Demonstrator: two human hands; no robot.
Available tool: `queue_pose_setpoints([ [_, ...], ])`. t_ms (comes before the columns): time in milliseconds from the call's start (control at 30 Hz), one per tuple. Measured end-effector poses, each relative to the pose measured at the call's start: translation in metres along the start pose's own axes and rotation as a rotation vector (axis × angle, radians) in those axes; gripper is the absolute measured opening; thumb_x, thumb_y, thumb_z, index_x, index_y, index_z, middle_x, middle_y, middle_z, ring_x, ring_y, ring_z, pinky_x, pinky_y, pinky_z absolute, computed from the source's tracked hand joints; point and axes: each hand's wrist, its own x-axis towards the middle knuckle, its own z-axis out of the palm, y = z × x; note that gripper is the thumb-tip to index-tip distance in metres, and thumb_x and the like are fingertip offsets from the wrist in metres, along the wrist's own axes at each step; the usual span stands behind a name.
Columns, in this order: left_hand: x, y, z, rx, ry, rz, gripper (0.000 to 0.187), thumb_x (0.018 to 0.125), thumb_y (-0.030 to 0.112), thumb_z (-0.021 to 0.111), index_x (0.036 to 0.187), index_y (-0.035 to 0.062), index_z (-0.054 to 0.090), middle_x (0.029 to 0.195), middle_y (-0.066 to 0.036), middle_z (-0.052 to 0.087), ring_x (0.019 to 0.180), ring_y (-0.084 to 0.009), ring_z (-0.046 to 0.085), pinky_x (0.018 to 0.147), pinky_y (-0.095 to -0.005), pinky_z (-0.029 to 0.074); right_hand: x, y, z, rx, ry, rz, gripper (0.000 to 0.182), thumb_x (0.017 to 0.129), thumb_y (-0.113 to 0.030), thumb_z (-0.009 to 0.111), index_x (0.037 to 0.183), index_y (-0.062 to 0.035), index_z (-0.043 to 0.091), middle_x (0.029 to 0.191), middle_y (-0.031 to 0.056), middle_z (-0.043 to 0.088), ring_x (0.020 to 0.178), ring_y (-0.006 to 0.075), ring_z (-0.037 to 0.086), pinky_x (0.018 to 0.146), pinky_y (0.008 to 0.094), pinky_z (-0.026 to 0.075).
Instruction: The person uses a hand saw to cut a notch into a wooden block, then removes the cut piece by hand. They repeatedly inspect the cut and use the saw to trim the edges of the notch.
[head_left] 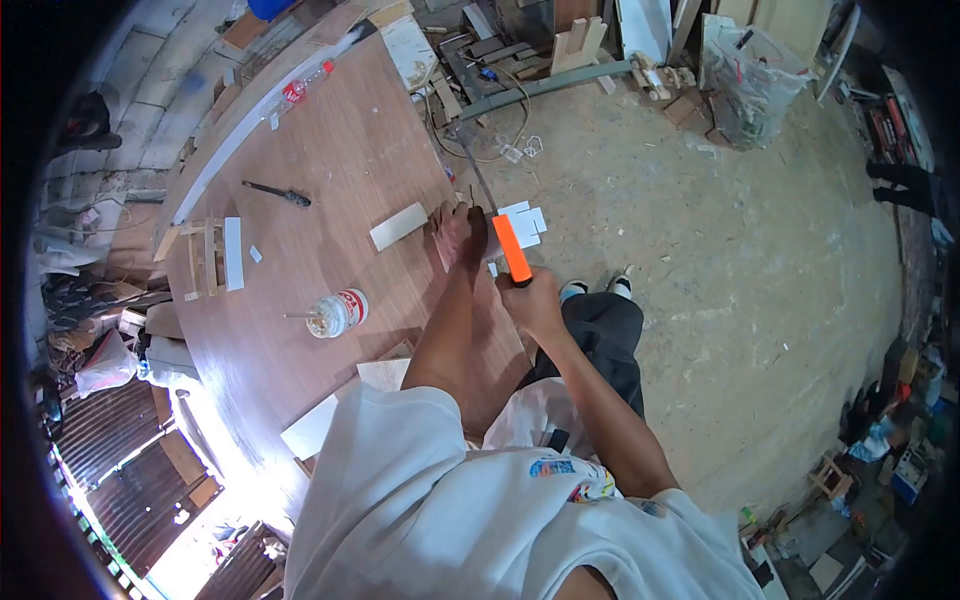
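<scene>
Right hand clenched on orange-handled handsaw; left hand presses small wood piece at brown worktop edge. Risk: blade may jump w/ fingers so near.

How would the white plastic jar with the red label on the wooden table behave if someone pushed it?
The white plastic jar with the red label lies on its side on the brown wooden table, so it would probably roll. It looks light. A thin stick at its mouth might stop the rolling.
</scene>
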Motion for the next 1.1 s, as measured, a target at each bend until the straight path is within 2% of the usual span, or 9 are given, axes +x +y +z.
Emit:
queue_pose_setpoints([
  [200, -0.004, -0.007, 0.009, 0.011, 0.026, 0.044, 0.018, 0.075, 0.021, 0.058, 0.077, 0.0041, 0.062, 0.09, -0.018, 0.056, 0.093, -0.036, 0.054, 0.085, -0.0453, 0.043, -0.113, -0.016, -0.056, 0.041, -0.055, 0.054, 0.018, 0.075, -0.012, 0.064, 0.068, 0.0036, 0.059, 0.054, 0.0197, 0.053, 0.053, 0.0201, 0.062, 0.05, 0.0357, 0.044],
  [300, -0.006, -0.002, 0.006, -0.011, 0.015, 0.05, 0.017, 0.075, 0.019, 0.059, 0.076, 0.003, 0.061, 0.088, -0.018, 0.056, 0.092, -0.0364, 0.054, 0.084, -0.0458, 0.043, -0.092, 0.004, -0.044, -0.053, -0.079, 0.039, 0.019, 0.075, -0.011, 0.064, 0.067, 0.0048, 0.058, 0.053, 0.0184, 0.052, 0.054, 0.0186, 0.061, 0.051, 0.0349, 0.044],
  [333, -0.007, -0.004, 0.005, -0.026, 0.001, 0.074, 0.017, 0.075, 0.02, 0.06, 0.076, 0.0035, 0.062, 0.087, -0.017, 0.055, 0.091, -0.0359, 0.054, 0.084, -0.0457, 0.043, -0.065, 0.008, -0.03, -0.034, -0.004, -0.062, 0.02, 0.077, -0.008, 0.062, 0.067, 0.0054, 0.052, 0.048, 0.0108, 0.046, 0.048, 0.012, 0.047, 0.046, 0.0318, 0.039],
  [500, -0.013, 0.003, -0.01, 0.008, -0.023, 0.038, 0.018, 0.075, 0.022, 0.06, 0.076, 0.0041, 0.063, 0.087, -0.017, 0.056, 0.09, -0.0347, 0.054, 0.083, -0.0449, 0.043, -0.014, -0.014, -0.007, -0.042, -0.002, -0.029, 0.016, 0.076, -0.005, 0.059, 0.069, 0.0073, 0.052, 0.05, 0.0161, 0.048, 0.046, 0.0149, 0.047, 0.047, 0.0348, 0.039],
  [600, -0.011, 0.002, -0.005, 0.046, 0.083, 0.064, 0.018, 0.075, 0.022, 0.06, 0.076, 0.0047, 0.063, 0.091, -0.016, 0.057, 0.093, -0.0347, 0.054, 0.084, -0.0451, 0.043, -0.086, -0.028, -0.043, -0.033, -0.064, -0.025, 0.014, 0.077, -0.006, 0.059, 0.071, 0.0065, 0.056, 0.053, 0.0177, 0.05, 0.048, 0.0152, 0.051, 0.049, 0.035, 0.041],
  [667, -0.006, -0.002, 0.003, 0.029, -0.071, 0.024, 0.018, 0.075, 0.023, 0.061, 0.076, 0.0053, 0.062, 0.094, -0.016, 0.058, 0.097, -0.035, 0.053, 0.085, -0.0461, 0.042, -0.106, -0.021, -0.055, 0.051, -0.035, -0.114, 0.015, 0.077, -0.007, 0.059, 0.071, 0.006, 0.056, 0.054, 0.0181, 0.05, 0.049, 0.0156, 0.052, 0.05, 0.0353, 0.042],
  [733, -0.002, -0.003, 0.007, 0.031, -0.014, 0.044, 0.017, 0.075, 0.023, 0.062, 0.076, 0.0056, 0.063, 0.093, -0.015, 0.058, 0.097, -0.0351, 0.054, 0.085, -0.0461, 0.042, -0.111, -0.007, -0.055, 0.035, -0.061, 0.002, 0.012, 0.072, -0.01, 0.063, 0.075, 0.0023, 0.063, 0.063, 0.0183, 0.061, 0.059, 0.0252, 0.065, 0.055, 0.0351, 0.047],
  [867, -0.008, 0.0, -0.001, 0.022, 0.013, 0.03, 0.016, 0.074, 0.021, 0.062, 0.077, 0.0052, 0.062, 0.093, -0.015, 0.058, 0.095, -0.0355, 0.054, 0.084, -0.0452, 0.043, -0.024, 0.011, -0.001, -0.049, -0.022, -0.005, 0.016, 0.075, -0.009, 0.061, 0.071, 0.0058, 0.058, 0.053, 0.0193, 0.047, 0.053, 0.0096, 0.049, 0.05, 0.0346, 0.041],
  [1100, -0.007, -0.003, 0.007, 0.109, 0.055, 0.012, 0.016, 0.079, 0.021, 0.055, 0.075, 0.0058, 0.058, 0.084, -0.013, 0.055, 0.089, -0.0324, 0.056, 0.076, -0.0431, 0.045, -0.103, -0.009, -0.058, -0.053, -0.072, 0.007, 0.016, 0.076, -0.011, 0.062, 0.072, 0.0047, 0.06, 0.053, 0.0147, 0.05, 0.054, 0.009, 0.055, 0.05, 0.0318, 0.043],
])
